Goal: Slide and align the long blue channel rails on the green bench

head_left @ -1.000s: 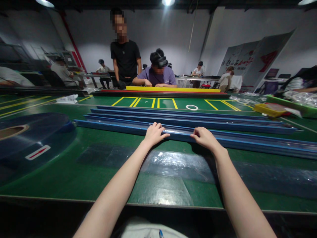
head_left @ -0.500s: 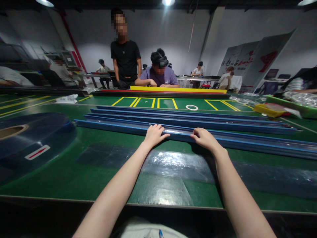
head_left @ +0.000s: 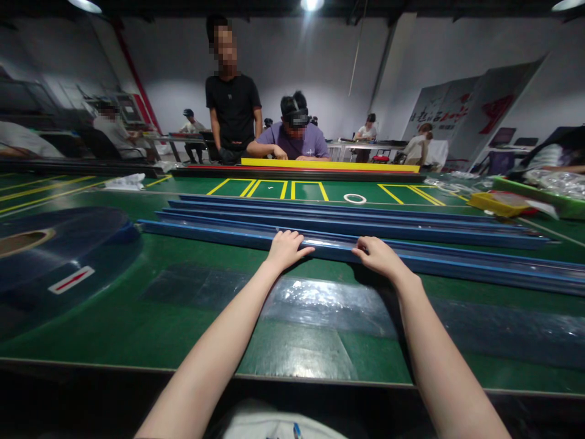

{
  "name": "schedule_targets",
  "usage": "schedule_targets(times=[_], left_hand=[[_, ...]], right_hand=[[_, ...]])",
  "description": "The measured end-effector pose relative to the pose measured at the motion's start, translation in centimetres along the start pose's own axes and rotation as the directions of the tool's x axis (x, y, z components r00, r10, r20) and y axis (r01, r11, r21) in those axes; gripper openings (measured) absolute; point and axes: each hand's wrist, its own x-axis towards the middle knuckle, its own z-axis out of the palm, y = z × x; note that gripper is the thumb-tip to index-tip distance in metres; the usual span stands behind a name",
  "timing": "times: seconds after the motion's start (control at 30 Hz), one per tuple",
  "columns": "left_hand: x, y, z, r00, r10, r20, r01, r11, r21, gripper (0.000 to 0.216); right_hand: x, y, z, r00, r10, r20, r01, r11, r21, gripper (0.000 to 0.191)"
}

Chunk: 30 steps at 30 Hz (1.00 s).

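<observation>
Several long blue metal rails lie side by side across a green table [head_left: 114,317]. My left hand [head_left: 286,249] and my right hand [head_left: 378,256] both rest on the nearest blue rail [head_left: 205,235], fingers curled over its far edge, gripping it. A sheet of clear plastic film [head_left: 320,296] lies flat on the table just in front of the rail, under my forearms.
A large roll of blue film [head_left: 59,250] lies at the left. Across the table a seated person works on a yellow strip [head_left: 329,164] and another person stands beside. A yellow tray [head_left: 496,202] and clear bags sit at the far right.
</observation>
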Motion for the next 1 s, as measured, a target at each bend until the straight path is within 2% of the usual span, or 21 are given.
schedule_targets(times=[0.1, 0.2, 0.3, 0.43, 0.6, 1.0], left_hand=[[0.0, 0.0, 0.0, 1.000, -0.001, -0.001, 0.001, 1.000, 0.001, 0.046], [0.0, 0.0, 0.0, 1.000, -0.002, 0.004, 0.002, 1.000, 0.004, 0.046], [0.0, 0.0, 0.0, 1.000, -0.005, 0.004, 0.005, 1.000, 0.004, 0.047], [0.0, 0.0, 0.0, 1.000, -0.007, -0.001, 0.007, 1.000, 0.000, 0.046], [0.0, 0.1, -0.1, 1.000, -0.005, -0.004, 0.005, 1.000, -0.004, 0.047], [0.0, 0.1, -0.2, 1.000, -0.008, 0.006, 0.008, 1.000, -0.006, 0.046]], right_hand=[[-0.1, 0.0, 0.0, 1.000, -0.020, -0.006, 0.020, 1.000, -0.007, 0.018], [-0.2, -0.2, -0.1, 0.999, -0.038, -0.023, 0.038, 0.999, -0.031, 0.028], [-0.1, -0.7, 0.1, 0.997, -0.041, -0.065, 0.034, 0.994, -0.103, 0.037], [0.1, -1.9, 0.9, 0.993, -0.049, -0.105, 0.026, 0.978, -0.205, 0.038], [0.4, -3.2, 1.6, 0.996, -0.066, -0.056, 0.051, 0.969, -0.242, 0.039], [0.4, -3.4, 1.4, 0.999, -0.044, -0.026, 0.036, 0.969, -0.244, 0.041]])
